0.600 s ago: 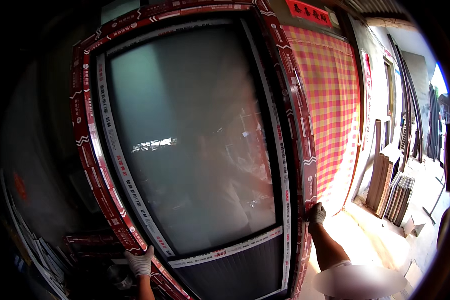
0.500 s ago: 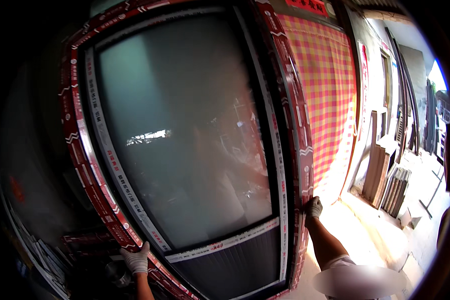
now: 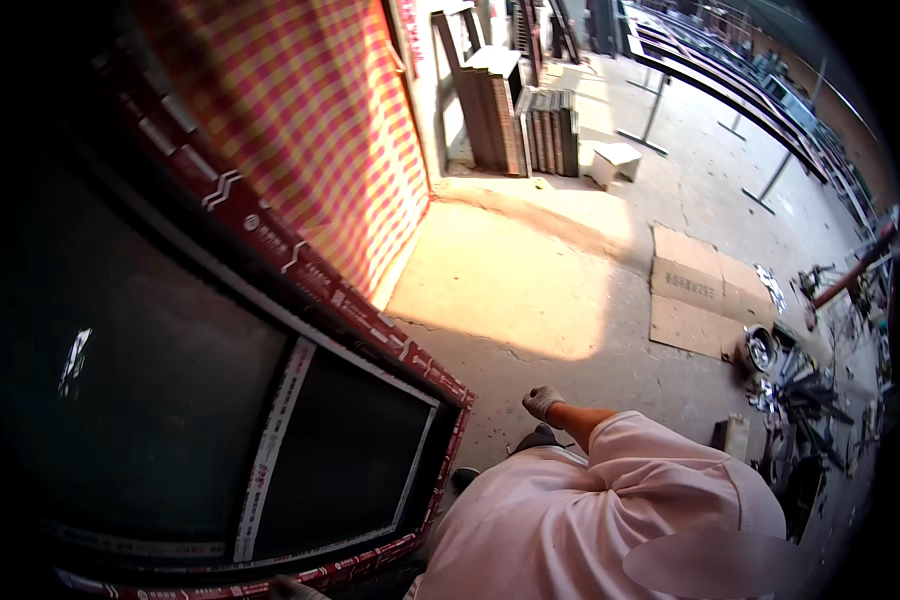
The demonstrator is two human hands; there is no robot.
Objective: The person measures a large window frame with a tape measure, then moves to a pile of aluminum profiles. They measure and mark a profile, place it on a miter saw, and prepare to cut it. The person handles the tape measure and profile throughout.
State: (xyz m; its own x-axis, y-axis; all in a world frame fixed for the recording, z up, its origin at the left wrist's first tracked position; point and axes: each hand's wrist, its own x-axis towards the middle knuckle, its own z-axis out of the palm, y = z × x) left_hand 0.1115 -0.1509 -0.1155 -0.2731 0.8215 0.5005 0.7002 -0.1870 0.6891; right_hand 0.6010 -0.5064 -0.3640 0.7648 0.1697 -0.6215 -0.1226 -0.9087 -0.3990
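A large framed glass door (image 3: 170,400) leans at my left, with a frosted upper pane and a dark lower panel. Red printed protective film wraps its outer edge. At the bottom border of the picture, my left hand (image 3: 295,589) grips the door's film-covered edge; it is gloved and mostly cut off. My right hand (image 3: 543,402), in a pale glove, hangs in front of my body, off the door. Its fingers are curled in with nothing visible in them.
A checked curtain (image 3: 300,120) hangs behind the door. Stacked boards (image 3: 500,120) stand by the wall beside a small white block (image 3: 615,162). Flattened cardboard (image 3: 705,290) lies on the floor near scattered tools and metal parts (image 3: 810,400). Long bars rest on a metal stand (image 3: 720,90).
My view has swung right and down. The right hand has let go of the door's right edge and dropped beside my body. The left hand has stayed on the door.
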